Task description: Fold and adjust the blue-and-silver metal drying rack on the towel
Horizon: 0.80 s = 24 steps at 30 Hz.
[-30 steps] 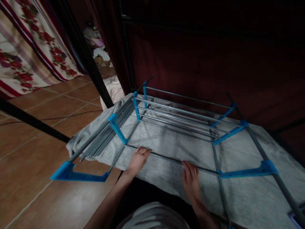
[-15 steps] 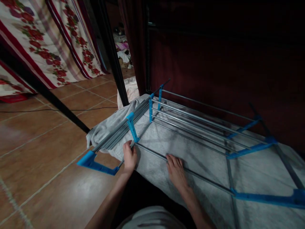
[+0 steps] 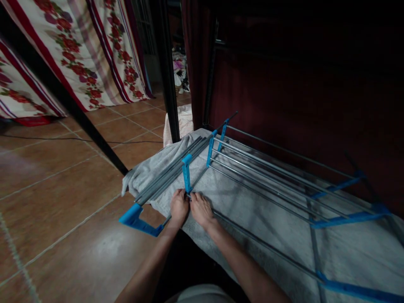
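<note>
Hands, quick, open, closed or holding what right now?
Left hand: at the foot of the blue bracket; grip hidden, can't tell.
Right hand: on the metal rod; closed or not, can't tell.

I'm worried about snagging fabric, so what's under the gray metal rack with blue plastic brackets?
Wrinkled light-gray cloth, and brown floor tiles below the near-left blue bracket of the rack. The cloth hides whatever supports it.

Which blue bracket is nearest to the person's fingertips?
The upright blue bracket just beyond the left hand and right hand: its lower end is at their fingertips; the others are farther away.
</note>
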Each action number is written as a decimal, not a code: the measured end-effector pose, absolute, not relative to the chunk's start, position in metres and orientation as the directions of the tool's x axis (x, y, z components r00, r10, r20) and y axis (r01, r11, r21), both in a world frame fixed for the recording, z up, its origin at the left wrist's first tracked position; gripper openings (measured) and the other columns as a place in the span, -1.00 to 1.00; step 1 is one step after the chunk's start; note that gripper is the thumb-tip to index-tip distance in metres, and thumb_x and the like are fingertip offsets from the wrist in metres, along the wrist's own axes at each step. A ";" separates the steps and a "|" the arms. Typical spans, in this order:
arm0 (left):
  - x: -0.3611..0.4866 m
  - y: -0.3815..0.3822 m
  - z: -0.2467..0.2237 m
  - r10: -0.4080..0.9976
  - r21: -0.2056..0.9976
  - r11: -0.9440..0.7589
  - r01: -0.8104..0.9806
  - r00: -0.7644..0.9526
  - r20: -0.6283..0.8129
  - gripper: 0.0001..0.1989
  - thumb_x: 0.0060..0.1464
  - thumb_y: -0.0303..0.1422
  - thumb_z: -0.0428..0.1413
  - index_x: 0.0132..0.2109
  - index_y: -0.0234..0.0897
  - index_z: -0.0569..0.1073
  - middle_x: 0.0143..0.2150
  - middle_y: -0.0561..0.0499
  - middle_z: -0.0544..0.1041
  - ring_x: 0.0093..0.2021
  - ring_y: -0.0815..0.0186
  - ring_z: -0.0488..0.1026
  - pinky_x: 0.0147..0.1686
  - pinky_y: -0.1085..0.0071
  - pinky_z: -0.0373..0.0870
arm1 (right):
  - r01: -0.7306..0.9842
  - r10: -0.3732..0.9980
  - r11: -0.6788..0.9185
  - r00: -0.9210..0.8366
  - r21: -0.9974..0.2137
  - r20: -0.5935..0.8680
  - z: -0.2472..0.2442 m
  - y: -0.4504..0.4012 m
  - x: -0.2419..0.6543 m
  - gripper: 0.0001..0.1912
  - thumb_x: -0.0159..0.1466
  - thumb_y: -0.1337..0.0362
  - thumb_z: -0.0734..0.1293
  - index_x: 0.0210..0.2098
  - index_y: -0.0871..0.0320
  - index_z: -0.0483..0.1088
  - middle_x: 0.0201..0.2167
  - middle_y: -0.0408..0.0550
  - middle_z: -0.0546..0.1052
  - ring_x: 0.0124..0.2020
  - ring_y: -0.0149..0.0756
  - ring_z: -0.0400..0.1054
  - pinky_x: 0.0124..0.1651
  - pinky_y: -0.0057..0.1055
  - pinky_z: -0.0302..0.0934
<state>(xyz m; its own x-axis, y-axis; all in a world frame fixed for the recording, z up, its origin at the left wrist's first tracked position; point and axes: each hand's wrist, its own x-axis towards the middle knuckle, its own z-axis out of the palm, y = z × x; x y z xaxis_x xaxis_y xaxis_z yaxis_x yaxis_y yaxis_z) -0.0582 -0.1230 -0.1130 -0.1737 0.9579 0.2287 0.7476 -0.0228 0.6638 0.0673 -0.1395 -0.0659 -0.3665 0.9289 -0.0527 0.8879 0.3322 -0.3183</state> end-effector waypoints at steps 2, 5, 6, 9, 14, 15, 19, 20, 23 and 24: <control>-0.058 -0.123 -0.113 0.957 0.648 -0.008 0.761 -0.182 0.225 -0.76 0.10 -0.54 -0.01 -0.18 -0.27 0.52 -0.16 -0.16 0.53 -0.11 0.13 0.49 -0.05 0.23 0.45 | 0.902 0.932 0.316 -0.353 -0.293 -0.082 -0.068 -0.134 0.060 -0.62 0.48 0.41 0.04 0.18 0.16 0.31 0.10 0.11 0.48 0.02 -0.19 0.44 0.05 -0.24 0.37; -0.058 -0.123 -0.114 0.959 0.614 0.005 0.789 -0.177 0.220 -0.74 0.11 -0.55 -0.02 -0.18 -0.28 0.53 -0.16 -0.17 0.54 -0.10 0.12 0.49 -0.04 0.24 0.44 | 0.908 0.923 0.326 -0.366 -0.261 -0.122 -0.072 -0.130 0.060 -0.63 0.50 0.41 0.02 0.18 0.14 0.29 0.11 0.09 0.48 -0.07 -0.25 0.48 -0.05 -0.31 0.38; -0.058 -0.123 -0.114 0.959 0.607 0.005 0.795 -0.175 0.221 -0.75 0.13 -0.54 -0.02 -0.17 -0.28 0.53 -0.16 -0.17 0.54 -0.10 0.12 0.49 -0.03 0.23 0.44 | 0.906 0.916 0.342 -0.381 -0.251 -0.126 -0.072 -0.130 0.061 -0.61 0.50 0.41 0.00 0.18 0.13 0.29 0.10 0.07 0.48 -0.09 -0.26 0.49 -0.07 -0.32 0.38; -0.059 -0.123 -0.116 0.958 0.605 0.001 0.796 -0.175 0.228 -0.77 0.19 -0.49 -0.02 -0.15 -0.28 0.53 -0.14 -0.17 0.56 -0.08 0.10 0.49 -0.01 0.22 0.43 | 0.894 0.904 0.373 -0.410 -0.248 -0.119 -0.070 -0.129 0.067 -0.56 0.49 0.44 -0.04 0.20 0.10 0.28 0.09 0.04 0.51 -0.10 -0.26 0.51 -0.07 -0.32 0.37; -0.059 -0.123 -0.117 0.957 0.600 0.014 0.800 -0.184 0.224 -0.79 0.24 -0.44 -0.01 -0.17 -0.26 0.53 -0.14 -0.15 0.56 -0.08 0.10 0.49 -0.02 0.21 0.43 | 0.892 0.914 0.332 -0.384 -0.307 -0.129 -0.067 -0.127 0.072 -0.61 0.52 0.36 0.00 0.18 0.04 0.32 0.06 -0.01 0.55 -0.04 -0.26 0.50 -0.02 -0.34 0.33; -0.059 -0.124 -0.117 0.957 0.599 0.014 0.801 -0.186 0.225 -0.79 0.24 -0.43 -0.02 -0.17 -0.25 0.53 -0.14 -0.15 0.56 -0.08 0.10 0.49 -0.02 0.21 0.43 | 0.890 0.915 0.331 -0.384 -0.315 -0.125 -0.067 -0.126 0.072 -0.62 0.52 0.34 0.01 0.17 0.05 0.32 0.05 -0.01 0.55 -0.04 -0.25 0.50 -0.02 -0.34 0.32; -0.059 -0.125 -0.118 0.955 0.601 -0.002 0.799 -0.177 0.239 -0.77 0.25 -0.42 -0.02 -0.14 -0.25 0.54 -0.13 -0.15 0.56 -0.07 0.10 0.48 -0.02 0.21 0.42 | 0.877 0.914 0.330 -0.389 -0.348 -0.115 -0.068 -0.125 0.072 -0.63 0.53 0.31 0.02 0.17 0.05 0.34 0.06 -0.02 0.56 -0.03 -0.25 0.50 -0.01 -0.34 0.31; -0.059 -0.125 -0.118 0.954 0.601 -0.003 0.799 -0.177 0.240 -0.78 0.25 -0.42 -0.02 -0.14 -0.25 0.54 -0.13 -0.15 0.56 -0.07 0.10 0.48 -0.02 0.21 0.42 | 0.877 0.915 0.324 -0.386 -0.356 -0.118 -0.067 -0.125 0.072 -0.63 0.53 0.31 0.02 0.17 0.05 0.34 0.07 -0.02 0.56 -0.02 -0.25 0.50 0.00 -0.34 0.30; -0.059 -0.124 -0.120 0.953 0.605 -0.003 0.796 -0.181 0.242 -0.79 0.26 -0.40 -0.01 -0.16 -0.24 0.54 -0.14 -0.14 0.56 -0.08 0.12 0.49 -0.03 0.23 0.41 | 0.879 0.921 0.300 -0.369 -0.371 -0.128 -0.066 -0.122 0.072 -0.63 0.52 0.32 0.04 0.18 0.04 0.35 0.08 -0.03 0.56 0.01 -0.26 0.49 0.03 -0.35 0.29; -0.058 -0.124 -0.120 0.953 0.607 -0.002 0.794 -0.183 0.242 -0.80 0.26 -0.40 0.00 -0.17 -0.24 0.54 -0.14 -0.14 0.56 -0.09 0.13 0.49 -0.04 0.24 0.40 | 0.878 0.922 0.295 -0.365 -0.376 -0.131 -0.065 -0.121 0.072 -0.63 0.52 0.32 0.05 0.19 0.03 0.35 0.08 -0.03 0.56 0.02 -0.26 0.48 0.03 -0.35 0.29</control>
<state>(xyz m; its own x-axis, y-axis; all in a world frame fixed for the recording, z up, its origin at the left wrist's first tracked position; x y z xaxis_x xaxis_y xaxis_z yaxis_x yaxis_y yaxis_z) -0.0584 -0.1244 -0.1198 -0.1829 0.9528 0.2424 0.7944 -0.0020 0.6073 0.0724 -0.1212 -0.0654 -0.3650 0.9218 -0.1306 0.8785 0.2946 -0.3761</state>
